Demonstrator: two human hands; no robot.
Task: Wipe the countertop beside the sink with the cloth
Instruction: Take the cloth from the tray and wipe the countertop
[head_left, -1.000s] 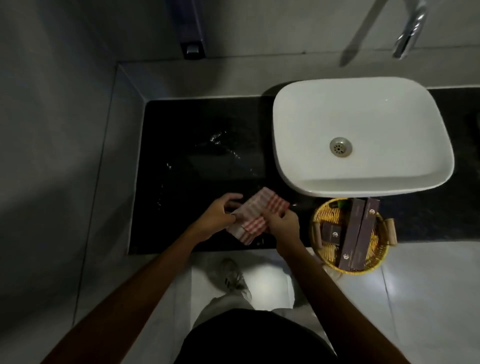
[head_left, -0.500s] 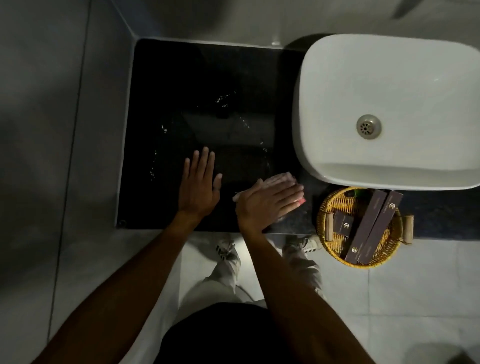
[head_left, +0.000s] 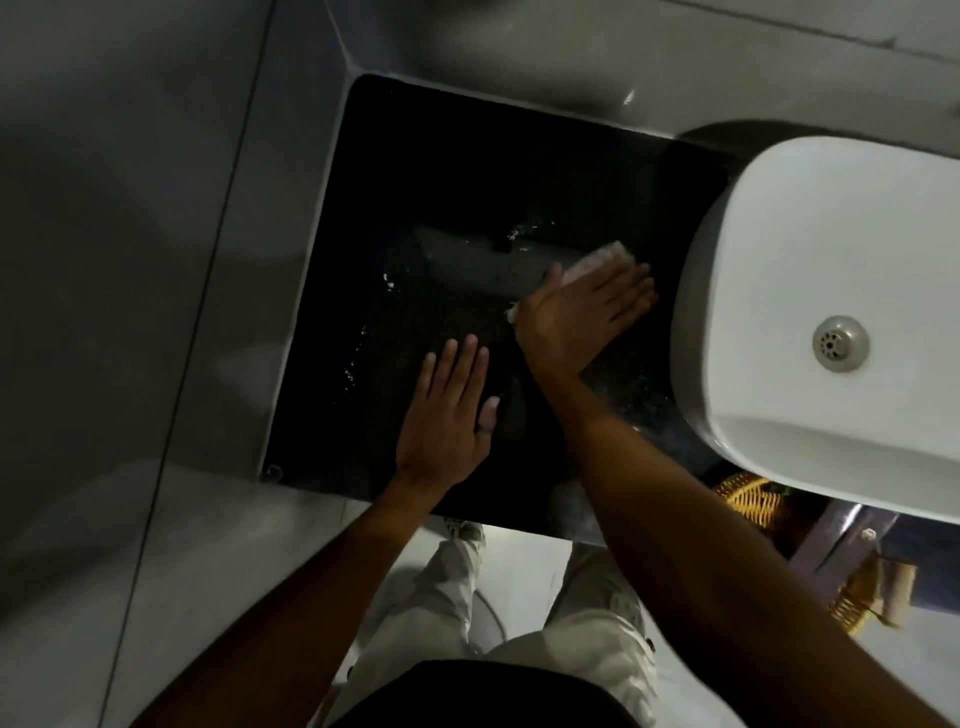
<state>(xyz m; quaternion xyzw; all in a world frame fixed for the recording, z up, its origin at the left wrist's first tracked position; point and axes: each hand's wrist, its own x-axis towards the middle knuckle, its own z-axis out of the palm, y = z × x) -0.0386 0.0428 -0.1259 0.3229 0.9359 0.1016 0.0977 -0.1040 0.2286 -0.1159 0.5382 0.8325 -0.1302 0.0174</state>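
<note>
The black countertop (head_left: 467, 171) lies left of the white sink (head_left: 831, 260), with water drops glinting on its middle. My right hand (head_left: 582, 312) lies flat, palm down, on the red-checked cloth (head_left: 602, 257), pressing it to the counter close to the sink's left wall. Only the cloth's far edge and a small corner by my wrist show past the hand. My left hand (head_left: 447, 415) rests flat on the counter nearer the front edge, fingers together and stretched, holding nothing.
A yellow wicker basket (head_left: 748, 499) with dark boxes sits at the front right, partly under the sink's rim and behind my right forearm. Grey tiled walls bound the counter at the left and back. My legs and a shoe show below the front edge.
My right hand slid the cloth away from the front edge toward the back along the sink. The left hand stayed flat on the counter. The view shifted, and the sink now sits further right.
</note>
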